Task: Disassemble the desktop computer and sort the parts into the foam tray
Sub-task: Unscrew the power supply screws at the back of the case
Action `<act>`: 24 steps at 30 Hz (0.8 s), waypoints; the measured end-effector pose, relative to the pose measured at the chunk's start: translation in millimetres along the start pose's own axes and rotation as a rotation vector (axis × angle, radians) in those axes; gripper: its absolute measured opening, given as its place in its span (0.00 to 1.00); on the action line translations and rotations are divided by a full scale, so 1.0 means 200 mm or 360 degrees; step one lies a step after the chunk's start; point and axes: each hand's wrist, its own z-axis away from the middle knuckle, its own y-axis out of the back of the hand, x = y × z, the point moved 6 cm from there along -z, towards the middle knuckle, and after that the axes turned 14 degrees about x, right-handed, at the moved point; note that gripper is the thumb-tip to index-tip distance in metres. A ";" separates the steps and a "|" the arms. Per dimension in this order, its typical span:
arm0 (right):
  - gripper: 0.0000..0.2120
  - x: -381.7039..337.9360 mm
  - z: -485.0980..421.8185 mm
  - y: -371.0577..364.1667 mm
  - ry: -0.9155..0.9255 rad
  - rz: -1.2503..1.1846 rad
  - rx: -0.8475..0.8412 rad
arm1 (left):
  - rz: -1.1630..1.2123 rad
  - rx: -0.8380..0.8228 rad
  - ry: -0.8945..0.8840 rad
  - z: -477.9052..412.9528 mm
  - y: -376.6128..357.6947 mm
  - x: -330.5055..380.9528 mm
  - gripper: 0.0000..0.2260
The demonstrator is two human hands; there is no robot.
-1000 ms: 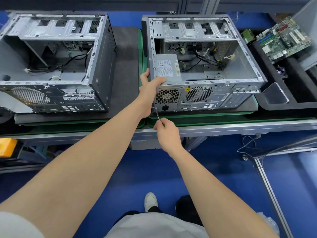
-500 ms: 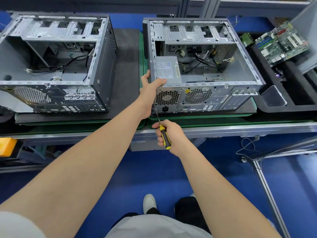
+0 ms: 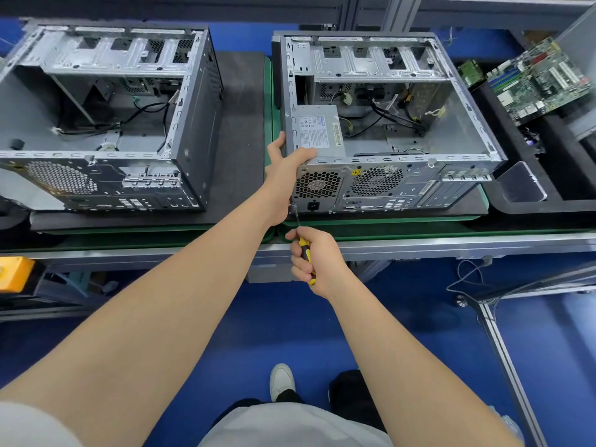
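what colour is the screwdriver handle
Yellow and black; the screwdriver handle shows in the right hand, head view.

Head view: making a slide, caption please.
Left hand grips open grey metal computer case; right hand holds yellow-handled screwdriver.

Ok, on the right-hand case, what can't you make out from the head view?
All head view.
Tip of the screwdriver and its screw at the case rear: too small, tight beside the left hand.
Near corner of the power supply: under the left hand.
Label on the power supply: too small.
Far side of the foam tray: cut off by the right edge.
Handle of the screwdriver: mostly wrapped by the right hand.
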 end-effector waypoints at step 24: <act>0.12 -0.06 0.03 0.03 -0.0288 -0.0070 -0.0322 | 0.0013 0.0011 -0.0005 -0.02 0.00 -0.01 0.42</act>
